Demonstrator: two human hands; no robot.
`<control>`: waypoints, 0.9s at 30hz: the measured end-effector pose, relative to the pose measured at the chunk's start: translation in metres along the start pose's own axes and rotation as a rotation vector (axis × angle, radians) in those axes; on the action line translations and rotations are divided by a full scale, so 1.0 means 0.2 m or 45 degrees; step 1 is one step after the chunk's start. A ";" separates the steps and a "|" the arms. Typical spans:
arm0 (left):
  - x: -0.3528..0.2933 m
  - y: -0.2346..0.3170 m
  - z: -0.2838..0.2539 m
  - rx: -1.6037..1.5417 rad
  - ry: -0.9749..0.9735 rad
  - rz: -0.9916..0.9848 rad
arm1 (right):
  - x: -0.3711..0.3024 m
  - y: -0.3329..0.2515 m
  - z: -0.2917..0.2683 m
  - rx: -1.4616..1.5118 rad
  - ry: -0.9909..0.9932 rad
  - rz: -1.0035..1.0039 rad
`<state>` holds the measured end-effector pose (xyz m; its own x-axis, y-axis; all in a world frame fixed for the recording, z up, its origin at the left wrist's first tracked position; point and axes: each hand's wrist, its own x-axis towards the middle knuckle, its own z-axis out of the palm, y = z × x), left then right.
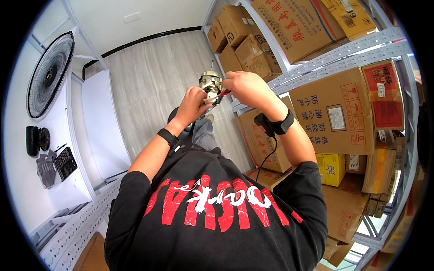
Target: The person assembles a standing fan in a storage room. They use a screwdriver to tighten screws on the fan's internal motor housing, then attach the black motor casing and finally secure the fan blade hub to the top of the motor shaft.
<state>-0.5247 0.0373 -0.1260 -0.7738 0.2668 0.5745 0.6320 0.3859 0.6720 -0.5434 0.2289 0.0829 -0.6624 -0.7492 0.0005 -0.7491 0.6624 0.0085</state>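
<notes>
A bare fan motor in pale metal, with a thin shaft pointing away from me, stands in front of my body above the floor. My left hand is closed on the near left side of its housing, thumb and fingers against it. In my right hand is a screwdriver with a red and black handle. Its tip points left at the motor's near side; the exact contact point is too small to make out. Part of the motor's stand is hidden behind my hands and leg.
On the left, a white shelf carries a round black fan grille, a black bit case and a dark cylindrical case. Metal racks on the right hold several cardboard boxes and a yellow box. A black cable hangs from my right wrist.
</notes>
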 end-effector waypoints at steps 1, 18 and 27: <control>-0.01 0.00 0.00 -0.033 0.024 -0.025 | 0.00 0.00 0.00 -0.019 -0.042 0.034; 0.02 -0.06 -0.02 -0.097 -0.008 -0.466 | 0.01 0.03 0.07 -0.037 -0.004 -0.011; 0.04 -0.12 0.09 -0.504 -0.232 -0.294 | 0.06 -0.05 0.04 -0.126 -0.288 0.247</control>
<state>-0.5469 0.0463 -0.1464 -0.8680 0.3777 0.3223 0.3835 0.0977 0.9183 -0.5434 0.2135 0.0757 -0.7859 -0.5812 -0.2111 -0.6116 0.7808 0.1276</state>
